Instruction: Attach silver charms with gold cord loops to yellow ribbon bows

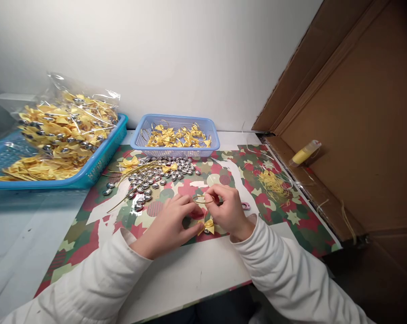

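Observation:
Close to the front of the patterned mat, a yellow ribbon bow [208, 225] with a silver bell-like bead [206, 231] under it lies by my hands. My left hand [171, 222] has its thumb on the bow's left edge, its fingers curled beyond; part of that grip is hidden. My right hand [228, 209] pinches a thin gold cord [199, 198] between thumb and forefinger, and the cord arcs in a loop toward my left fingertips. Beside my right hand, a small pink-handled object [245, 205] is mostly covered. Ahead lie loose silver beads [176, 168] and gold cords [136, 171].
A light-blue basket [140, 144] at the back contains bows with cord loops. At left, a larger blue basket [102, 164] bears a bagged heap of bows. Yellow thread scraps [274, 183] lie right, near a yellow-filled tube [304, 154] along a cardboard wall [351, 112].

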A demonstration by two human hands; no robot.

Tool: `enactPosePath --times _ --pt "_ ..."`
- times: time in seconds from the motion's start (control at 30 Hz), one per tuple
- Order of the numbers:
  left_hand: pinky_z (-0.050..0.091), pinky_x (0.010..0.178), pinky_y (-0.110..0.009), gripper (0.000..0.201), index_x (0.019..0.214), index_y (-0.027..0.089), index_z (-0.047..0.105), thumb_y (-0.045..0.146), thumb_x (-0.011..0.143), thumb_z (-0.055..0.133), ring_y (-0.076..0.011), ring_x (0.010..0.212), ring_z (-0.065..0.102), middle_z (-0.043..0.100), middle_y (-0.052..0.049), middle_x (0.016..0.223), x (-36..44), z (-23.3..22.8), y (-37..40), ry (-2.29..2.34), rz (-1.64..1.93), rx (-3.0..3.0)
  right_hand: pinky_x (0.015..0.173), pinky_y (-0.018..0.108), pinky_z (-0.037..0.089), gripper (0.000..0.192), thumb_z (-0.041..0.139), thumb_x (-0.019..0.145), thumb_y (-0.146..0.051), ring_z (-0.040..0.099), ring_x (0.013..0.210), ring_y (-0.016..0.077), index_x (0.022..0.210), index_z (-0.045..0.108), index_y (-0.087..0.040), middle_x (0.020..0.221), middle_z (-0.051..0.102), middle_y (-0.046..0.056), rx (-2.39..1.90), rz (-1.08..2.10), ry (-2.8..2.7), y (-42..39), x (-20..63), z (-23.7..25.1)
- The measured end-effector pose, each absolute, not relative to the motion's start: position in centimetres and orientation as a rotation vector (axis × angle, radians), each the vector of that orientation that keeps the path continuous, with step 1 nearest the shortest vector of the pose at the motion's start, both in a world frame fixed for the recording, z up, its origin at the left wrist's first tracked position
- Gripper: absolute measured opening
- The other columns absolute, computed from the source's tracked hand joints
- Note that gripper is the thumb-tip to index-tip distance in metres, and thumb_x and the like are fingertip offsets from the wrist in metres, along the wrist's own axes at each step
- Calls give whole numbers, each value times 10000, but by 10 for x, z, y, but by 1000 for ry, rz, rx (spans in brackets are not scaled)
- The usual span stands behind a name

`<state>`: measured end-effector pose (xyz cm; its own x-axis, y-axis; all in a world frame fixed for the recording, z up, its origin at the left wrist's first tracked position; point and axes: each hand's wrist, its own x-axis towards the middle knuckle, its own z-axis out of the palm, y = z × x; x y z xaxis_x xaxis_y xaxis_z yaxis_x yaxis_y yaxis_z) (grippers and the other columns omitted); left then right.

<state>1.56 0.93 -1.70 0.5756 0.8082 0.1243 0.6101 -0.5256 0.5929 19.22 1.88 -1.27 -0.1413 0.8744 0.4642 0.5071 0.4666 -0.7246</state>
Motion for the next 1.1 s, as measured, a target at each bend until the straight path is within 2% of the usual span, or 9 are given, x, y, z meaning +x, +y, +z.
enactPosePath --times 0.3,0.43,0.53,0.6,0.67,0.9,1.1 --pt "410 789 -365 94 763 192 593 228 849 595 -205 815 559 638 -19 814 17 -21 8 1039 485 2280 539 242 328 174 515 751 -159 398 520 101 591 455 -193 543 460 -45 -1189 611 -1759 19 193 -10" --pt "439 645 -292 100 738 191 580 210 836 575 -159 667 563 631 3 711 16 -17 8 1090 659 2029 549 248 377 172 531 741 -173 452 542 117 580 477 -198 549 486 -36 -1142 822 -1704 19 197 -4" --pt "459 546 -247 133 738 188 581 277 832 610 -142 598 587 640 7 673 14 -14 10 1140 814 1722 690 293 473 166 549 751 -174 584 699 160 587 536 -193 708 611 17 -1047 925 -1734 18 199 0" --pt "490 547 -238 158 754 182 598 317 822 646 -142 606 620 659 -2 700 13 -15 11 1147 896 1604 786 335 490 174 570 759 -177 623 817 188 586 563 -189 861 661 58 -1039 878 -1782 18 199 0" --pt "516 571 -236 158 784 181 621 328 818 667 -145 632 651 676 -7 730 12 -16 10 1149 959 1561 812 355 491 171 586 762 -172 633 863 201 593 575 -188 927 677 75 -1068 806 -1826 18 198 -2" --pt "562 624 -267 167 806 190 645 351 817 686 -170 685 689 690 -14 759 15 -18 8 1165 1109 1460 780 321 507 158 595 799 -154 675 853 197 647 595 -198 851 723 60 -1066 705 -1843 18 195 -11" --pt "581 680 -283 164 828 183 679 345 806 697 -183 732 699 720 -33 797 16 -18 7 1182 1127 1467 638 280 465 189 565 824 -150 609 668 158 642 563 -199 692 669 20 -1065 668 -1835 16 192 -12"
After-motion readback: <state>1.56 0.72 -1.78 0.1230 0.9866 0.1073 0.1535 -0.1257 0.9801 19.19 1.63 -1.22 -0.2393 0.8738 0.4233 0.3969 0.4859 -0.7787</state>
